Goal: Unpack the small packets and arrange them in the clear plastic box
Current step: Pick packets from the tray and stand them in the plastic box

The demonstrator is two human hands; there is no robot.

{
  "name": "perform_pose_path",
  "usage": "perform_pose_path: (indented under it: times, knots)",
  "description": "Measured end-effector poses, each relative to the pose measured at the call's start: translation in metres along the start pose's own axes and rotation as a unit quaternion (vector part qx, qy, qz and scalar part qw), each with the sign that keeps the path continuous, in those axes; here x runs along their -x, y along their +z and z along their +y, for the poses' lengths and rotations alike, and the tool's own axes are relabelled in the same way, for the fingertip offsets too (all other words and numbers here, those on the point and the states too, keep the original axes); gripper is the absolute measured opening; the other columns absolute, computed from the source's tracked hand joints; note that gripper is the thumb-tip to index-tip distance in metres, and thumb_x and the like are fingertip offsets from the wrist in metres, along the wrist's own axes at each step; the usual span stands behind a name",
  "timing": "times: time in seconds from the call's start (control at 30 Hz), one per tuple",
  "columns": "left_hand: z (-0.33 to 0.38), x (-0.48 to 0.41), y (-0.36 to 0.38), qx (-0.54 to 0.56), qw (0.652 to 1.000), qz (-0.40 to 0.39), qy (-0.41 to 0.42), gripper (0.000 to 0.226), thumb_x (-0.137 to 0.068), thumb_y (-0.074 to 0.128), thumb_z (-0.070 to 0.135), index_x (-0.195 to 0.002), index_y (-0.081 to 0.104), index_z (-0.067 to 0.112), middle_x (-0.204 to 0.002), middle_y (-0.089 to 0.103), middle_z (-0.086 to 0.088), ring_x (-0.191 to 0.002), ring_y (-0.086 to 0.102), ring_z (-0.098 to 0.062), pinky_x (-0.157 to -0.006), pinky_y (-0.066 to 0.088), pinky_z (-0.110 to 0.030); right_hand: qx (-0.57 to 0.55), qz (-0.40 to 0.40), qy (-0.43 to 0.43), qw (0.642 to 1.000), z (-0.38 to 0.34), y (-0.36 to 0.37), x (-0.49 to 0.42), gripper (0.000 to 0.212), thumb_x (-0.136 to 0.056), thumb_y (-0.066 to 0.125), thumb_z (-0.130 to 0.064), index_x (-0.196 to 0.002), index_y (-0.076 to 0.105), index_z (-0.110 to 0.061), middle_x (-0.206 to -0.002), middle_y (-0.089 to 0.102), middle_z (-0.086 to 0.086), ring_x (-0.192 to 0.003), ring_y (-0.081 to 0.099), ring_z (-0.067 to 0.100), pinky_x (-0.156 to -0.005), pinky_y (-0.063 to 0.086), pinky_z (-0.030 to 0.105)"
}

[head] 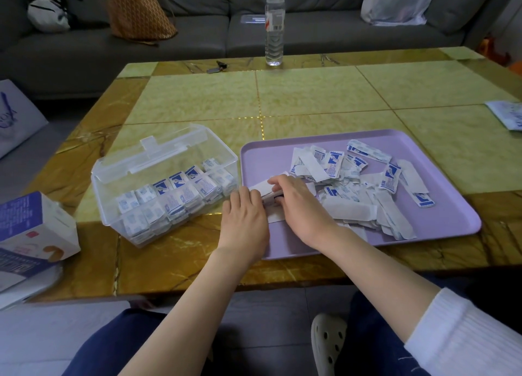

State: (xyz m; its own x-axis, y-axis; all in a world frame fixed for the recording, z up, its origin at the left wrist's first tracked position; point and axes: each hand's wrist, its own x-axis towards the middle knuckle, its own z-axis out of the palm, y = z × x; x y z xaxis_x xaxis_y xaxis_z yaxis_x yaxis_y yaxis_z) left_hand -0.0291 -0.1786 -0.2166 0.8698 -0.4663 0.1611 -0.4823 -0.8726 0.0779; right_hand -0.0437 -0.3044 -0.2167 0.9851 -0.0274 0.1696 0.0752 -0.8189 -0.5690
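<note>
While pinching the stack of packets between curled fingers of left hand and right hand, needed to square its edges first. Best then stood upright beside the rows in the clear plastic box, just left of the fingers.

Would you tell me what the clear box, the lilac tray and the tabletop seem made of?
The see-through lidded box looks like glossy plastic: packets show through its walls. The lilac rectangular tray seems matte moulded plastic, with a rounded raised rim. The yellow-green and brown tabletop appears polished stone or tile, veined and reflective.
</note>
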Motion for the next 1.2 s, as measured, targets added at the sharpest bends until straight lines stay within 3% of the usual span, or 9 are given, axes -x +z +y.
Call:
perform_pose_path:
  times: [0.13,0.23,0.33,0.57,0.67,0.77,0.9,1.03,1.2]
  knots:
    - [0.001,-0.003,-0.002,-0.023,1.0,0.012,0.013,0.021,-0.073,0.07,0.013,-0.087,0.054,0.009,-0.086,0.054,-0.011,-0.074,0.055,-0.028,-0.064,0.046,-0.035,0.039,-0.023,-0.012,0.999,0.001,-0.001,0.002,0.029,-0.094,0.041,0.0,-0.116,0.056,-0.008,-0.116,0.051,0.007,-0.113,0.043,0.02,-0.093,0.04,0.032]
    - [0.001,-0.002,-0.008,-0.039,0.999,-0.02,0.011,0.024,-0.088,0.046,0.009,-0.112,0.042,0.009,-0.115,0.045,-0.01,-0.106,0.044,-0.029,-0.089,0.035,-0.034,0.066,0.006,-0.033,0.997,0.001,-0.003,-0.001,0.029,-0.091,0.043,0.004,-0.112,0.06,-0.009,-0.112,0.054,0.005,-0.11,0.043,0.02,-0.092,0.036,0.028]
    - [0.0,-0.002,-0.014,-0.043,0.999,-0.003,-0.002,0.024,-0.091,0.038,0.007,-0.113,0.039,0.013,-0.119,0.047,-0.006,-0.11,0.04,-0.027,-0.091,0.03,-0.032,0.08,0.037,-0.063,0.994,0.001,-0.004,-0.003,0.025,-0.088,0.051,0.004,-0.105,0.062,-0.01,-0.105,0.058,0.003,-0.103,0.045,0.021,-0.085,0.033,0.023]
    - [-0.005,0.002,-0.036,0.157,0.987,0.039,-0.015,0.02,-0.092,0.04,-0.001,-0.105,0.038,0.014,-0.099,0.053,-0.003,-0.082,0.055,-0.024,-0.06,0.037,-0.031,0.007,0.096,-0.079,0.992,-0.013,-0.013,0.005,0.013,-0.092,0.054,-0.007,-0.105,0.057,-0.008,-0.098,0.062,0.004,-0.094,0.053,0.023,-0.076,0.045,0.035]
    - [-0.008,0.005,-0.044,0.237,0.969,0.072,-0.025,0.008,-0.098,0.036,0.008,-0.101,0.042,0.012,-0.096,0.056,-0.004,-0.08,0.054,-0.026,-0.062,0.043,-0.037,-0.025,0.1,-0.083,0.991,-0.017,-0.014,0.01,0.015,-0.094,0.051,-0.012,-0.108,0.055,-0.009,-0.099,0.061,0.005,-0.092,0.054,0.021,-0.074,0.045,0.033]
    - [-0.011,0.009,-0.052,0.311,0.944,0.106,-0.023,0.009,-0.099,0.038,0.01,-0.097,0.047,0.01,-0.096,0.058,-0.003,-0.083,0.055,-0.025,-0.068,0.045,-0.042,-0.067,0.09,-0.105,0.988,-0.022,-0.011,0.014,0.02,-0.096,0.044,-0.017,-0.11,0.055,-0.009,-0.098,0.06,0.003,-0.086,0.054,0.015,-0.072,0.042,0.025]
    - [-0.016,0.013,-0.058,0.345,0.928,0.143,-0.019,0.009,-0.097,0.041,0.01,-0.097,0.048,0.015,-0.095,0.059,0.006,-0.085,0.055,-0.015,-0.071,0.045,-0.035,-0.113,0.069,-0.108,0.985,-0.027,-0.008,0.016,0.023,-0.098,0.038,-0.017,-0.114,0.054,-0.012,-0.095,0.057,-0.004,-0.077,0.053,-0.001,-0.069,0.044,0.018]
    - [-0.024,0.016,-0.062,0.376,0.913,0.155,-0.035,0.006,-0.098,0.043,0.015,-0.098,0.045,0.021,-0.089,0.057,0.011,-0.08,0.053,-0.009,-0.068,0.043,-0.029,-0.146,0.071,-0.107,0.981,-0.037,-0.007,0.018,0.031,-0.099,0.035,-0.027,-0.117,0.055,-0.012,-0.086,0.052,-0.017,-0.072,0.052,-0.003,-0.064,0.04,0.008]
    - [-0.032,0.019,-0.067,0.399,0.904,0.147,-0.043,0.003,-0.097,0.046,0.021,-0.095,0.045,0.024,-0.08,0.055,0.013,-0.073,0.052,-0.007,-0.063,0.042,-0.027,-0.189,0.069,-0.107,0.974,-0.048,-0.006,0.019,0.026,-0.098,0.036,-0.028,-0.117,0.051,-0.019,-0.089,0.061,-0.004,-0.072,0.055,0.001,-0.063,0.044,0.011]
